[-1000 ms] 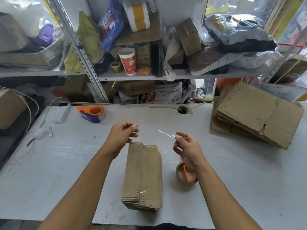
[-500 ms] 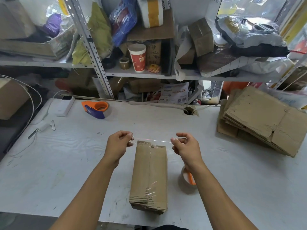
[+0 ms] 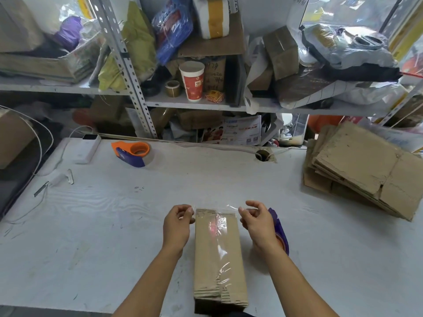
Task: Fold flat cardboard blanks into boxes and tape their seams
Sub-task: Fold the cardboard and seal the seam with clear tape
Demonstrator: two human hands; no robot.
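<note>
I am seeing the left hand (image 3: 176, 225) and right hand (image 3: 258, 223) pinching a clear tape strip (image 3: 215, 208) taut over the cardboard box (image 3: 218, 257) at 6 o'clock; no legible writing on it.

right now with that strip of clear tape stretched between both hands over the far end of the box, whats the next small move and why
Probably lower the tape strip onto the far edge of the box and press it down. The left hand and right hand pinch its ends, taut, just above that end. A lengthwise tape already runs along the centre seam, so this cross piece looks meant to seal the far end.
</note>
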